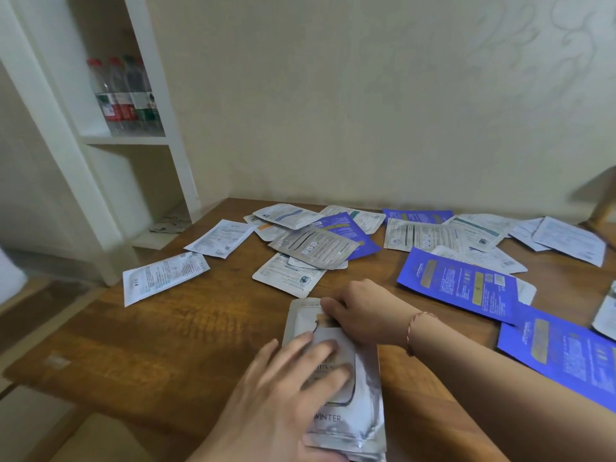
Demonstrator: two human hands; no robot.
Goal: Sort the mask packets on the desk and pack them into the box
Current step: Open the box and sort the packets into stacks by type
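A silver packet (346, 388) printed "WINTER" lies flat near the front edge of the wooden table (166, 335), and it serves here as the landmark. The left hand (283, 395) rests on its lower half with fingers (320, 351) straight and slightly spread, pressing it down. The right hand (360, 311) sits at the packet's far end, its fingers curled down onto the top edge; whether they pinch the edge or only press on it cannot be told. A thin bracelet (416, 325) circles the right wrist.

Beyond the silver packet, a loose heap of white and grey packets (310, 245) overlaps in the middle of the table, with one blue packet partly buried in it. To the left of the silver packet and further back, two white packets (163, 275) lie apart from the heap. To its right, a blue packet (460, 285) lies over white ones, and a second blue packet (563, 355) lies nearer the front, just beside the right forearm. More white packets line the wall side of the table.

Far left of the packet, a white shelf unit (110, 138) holds a row of plastic bottles (123, 95).
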